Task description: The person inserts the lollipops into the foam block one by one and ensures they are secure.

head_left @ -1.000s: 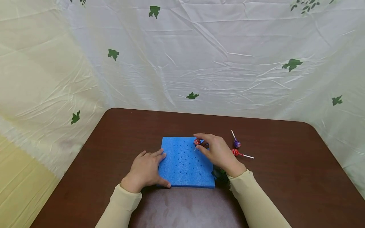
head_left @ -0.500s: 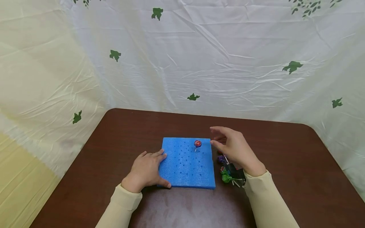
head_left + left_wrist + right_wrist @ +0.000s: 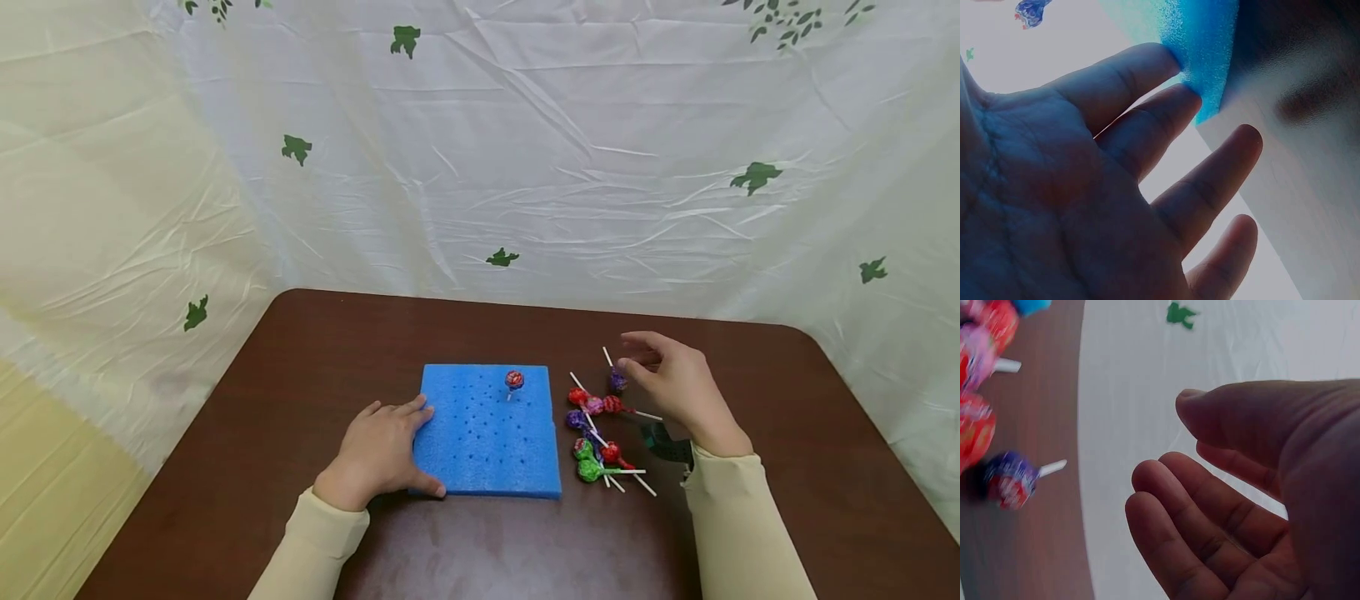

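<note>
– Right hand [image 3: 678,387] has shifted over the last second, from above the blue foam board [image 3: 480,477] out to the right. It was pinching a red lollipop [image 3: 513,379] then; that one now stands on its own.

– Noted. Position?

– Far part of the board, right of centre. Head up, white stick meeting the foam. Small dark holes dot the surface around it.

– State of the right hand?

– Partly open, nothing held. Fingers gently bent, thumb apart from them. Nearest item is a purple lollipop [image 3: 618,382], lying on the table [image 3: 450,554] with its stick toward the far edge. Right wrist view shows a gap between it and the fingertips.

– Left hand [image 3: 378,454]?

– Same place as before, at the board's left side. Fingers extended and spread, thumb at the near left corner. Left wrist view: two fingertips against the foam edge, two clear of it. Contact only, no grip.

– Other items?

– Loose lollipops in a jumble just right of the board: red ones, a pink lollipop [image 3: 594,406], more purple, and a green lollipop [image 3: 588,471] toward the near end. Sticks cross; overlap prevents an exact count.

– Surroundings?

– White sheet [image 3: 360,192] with green leaf prints beyond the table. Pale sleeves [image 3: 750,525] on both arms.
</note>
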Demonstrator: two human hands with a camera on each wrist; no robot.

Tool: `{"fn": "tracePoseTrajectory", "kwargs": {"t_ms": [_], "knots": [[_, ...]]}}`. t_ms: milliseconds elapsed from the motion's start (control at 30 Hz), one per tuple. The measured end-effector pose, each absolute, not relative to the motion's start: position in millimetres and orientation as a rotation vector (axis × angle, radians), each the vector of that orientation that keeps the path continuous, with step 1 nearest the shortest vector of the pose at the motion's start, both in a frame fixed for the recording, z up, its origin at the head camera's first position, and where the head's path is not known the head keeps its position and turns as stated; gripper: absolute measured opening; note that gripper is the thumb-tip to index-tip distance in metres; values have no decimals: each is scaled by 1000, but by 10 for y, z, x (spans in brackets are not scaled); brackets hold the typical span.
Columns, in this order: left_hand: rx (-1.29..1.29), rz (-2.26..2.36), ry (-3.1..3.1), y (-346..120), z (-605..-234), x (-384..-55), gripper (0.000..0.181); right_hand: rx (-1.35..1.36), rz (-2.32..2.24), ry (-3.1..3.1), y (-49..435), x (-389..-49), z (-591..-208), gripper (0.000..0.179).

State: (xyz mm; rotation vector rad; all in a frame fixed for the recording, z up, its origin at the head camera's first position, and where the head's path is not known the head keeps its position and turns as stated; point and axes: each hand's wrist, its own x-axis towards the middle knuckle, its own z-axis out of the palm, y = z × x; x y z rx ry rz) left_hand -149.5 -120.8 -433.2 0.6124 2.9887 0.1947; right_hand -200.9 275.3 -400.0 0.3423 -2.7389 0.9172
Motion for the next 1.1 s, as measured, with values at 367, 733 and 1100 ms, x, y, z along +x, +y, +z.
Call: {"fn": "tracePoseTrajectory", "kwargs": {"t_ms": [367,733,1100], "knots": [[619,196,2996,-1205,-4334,-1500,111,266,923,-2868,2885,-2068,-4189,37],[615,192,3002,-1204,-4339,-1498,110,305,881,-2980,2881,-2134,-4281,30],[624,187,3010,-1207,-4355,-1491,110,321,835,-3060,2866,-2166,-4388,26]]}}
